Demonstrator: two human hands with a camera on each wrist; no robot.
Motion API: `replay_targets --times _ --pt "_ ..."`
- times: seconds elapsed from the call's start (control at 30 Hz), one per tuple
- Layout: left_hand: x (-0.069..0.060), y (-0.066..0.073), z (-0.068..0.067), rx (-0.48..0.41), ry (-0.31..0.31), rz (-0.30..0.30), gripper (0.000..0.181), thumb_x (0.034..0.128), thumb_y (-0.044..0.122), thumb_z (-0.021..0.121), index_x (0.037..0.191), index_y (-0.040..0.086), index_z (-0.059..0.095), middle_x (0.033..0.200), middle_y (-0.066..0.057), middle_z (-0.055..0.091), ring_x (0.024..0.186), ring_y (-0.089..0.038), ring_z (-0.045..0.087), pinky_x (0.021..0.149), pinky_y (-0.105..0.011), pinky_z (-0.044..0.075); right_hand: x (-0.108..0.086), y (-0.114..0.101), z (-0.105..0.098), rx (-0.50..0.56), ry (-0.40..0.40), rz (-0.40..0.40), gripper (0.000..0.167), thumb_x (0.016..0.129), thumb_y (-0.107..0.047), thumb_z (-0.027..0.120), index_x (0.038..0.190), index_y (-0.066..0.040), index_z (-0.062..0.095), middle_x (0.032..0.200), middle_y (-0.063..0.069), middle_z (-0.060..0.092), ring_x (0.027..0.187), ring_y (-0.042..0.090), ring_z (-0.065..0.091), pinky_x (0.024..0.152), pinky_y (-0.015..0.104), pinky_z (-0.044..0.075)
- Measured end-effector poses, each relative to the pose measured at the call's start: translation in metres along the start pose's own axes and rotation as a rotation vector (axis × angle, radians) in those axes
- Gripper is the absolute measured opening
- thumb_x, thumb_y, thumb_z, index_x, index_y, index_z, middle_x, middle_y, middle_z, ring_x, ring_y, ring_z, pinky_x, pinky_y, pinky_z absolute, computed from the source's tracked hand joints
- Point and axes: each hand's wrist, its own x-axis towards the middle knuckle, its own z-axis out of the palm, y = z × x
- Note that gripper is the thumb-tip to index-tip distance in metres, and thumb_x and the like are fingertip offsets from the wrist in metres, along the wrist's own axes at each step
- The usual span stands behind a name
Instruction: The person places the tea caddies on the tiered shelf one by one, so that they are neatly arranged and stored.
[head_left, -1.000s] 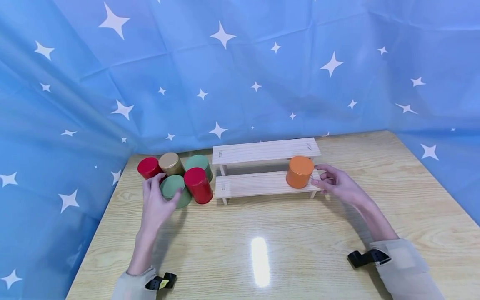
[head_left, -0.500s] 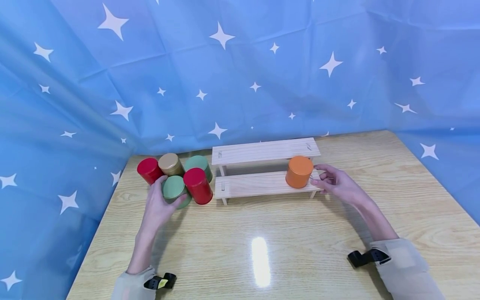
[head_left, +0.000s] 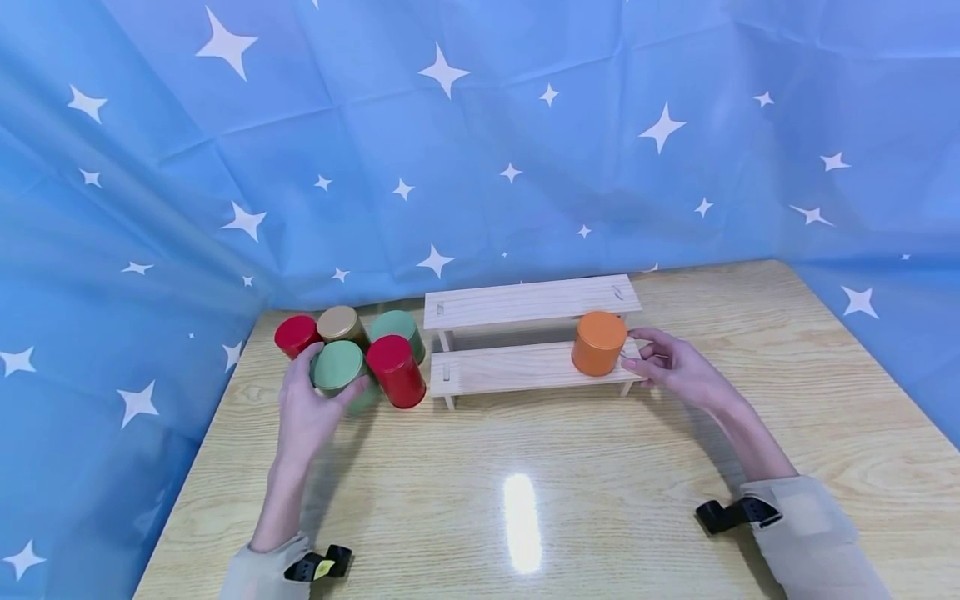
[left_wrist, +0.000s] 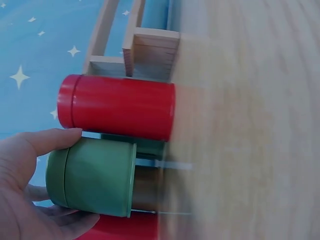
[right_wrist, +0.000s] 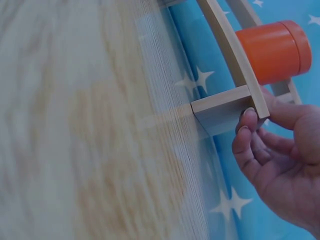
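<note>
A green tin (head_left: 338,367) with a lid is gripped by my left hand (head_left: 311,408), thumb on one side and fingers on the other. In the left wrist view, a gap separates the base of this green tin (left_wrist: 97,175) from the table. A tall red tin (head_left: 396,371) stands just right of it. My right hand (head_left: 678,367) pinches the right end of the lower board of a two-step wooden rack (head_left: 510,367). In the right wrist view the thumb lies over the board (right_wrist: 245,70) and fingertips are under it. An orange tin (head_left: 599,343) sits on that board, beside the fingers.
Behind the held tin stand another red tin (head_left: 296,333), a gold tin (head_left: 342,325) and a second green tin (head_left: 399,329), close together. A blue star-patterned cloth (head_left: 480,167) hangs along the back and sides of the wooden table (head_left: 450,492).
My left hand has closed round the near green tin and raised it off the table, shifting slightly left. The right hand, rack and orange tin stay in place.
</note>
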Motion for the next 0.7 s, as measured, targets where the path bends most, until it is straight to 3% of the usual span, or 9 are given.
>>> replay_targets --times 0.4,0.7 --pt "-0.006 0.023 -0.016 -0.056 0.141 0.031 0.076 0.0815 0.018 0.084 0.146 0.003 0.047 0.141 -0.019 0.047 0.124 -0.038 0.046 0.095 -0.060 0.044 0.000 0.000 0.000 -0.002 -0.008 0.001 0.068 0.101 -0.029 0.064 0.152 0.003 0.033 0.106 0.019 0.056 0.081 0.025 0.063 0.062 0.033 0.054" --pt "-0.011 0.033 -0.024 -0.078 0.208 0.085 0.075 0.0814 0.020 0.085 0.146 0.006 0.049 0.140 -0.018 0.049 0.123 -0.034 0.047 0.094 -0.055 0.043 0.000 0.001 0.000 0.014 -0.013 -0.005 0.070 0.101 -0.028 0.065 0.153 0.003 0.031 0.105 0.018 0.056 0.080 0.022 0.062 0.064 0.033 0.054"
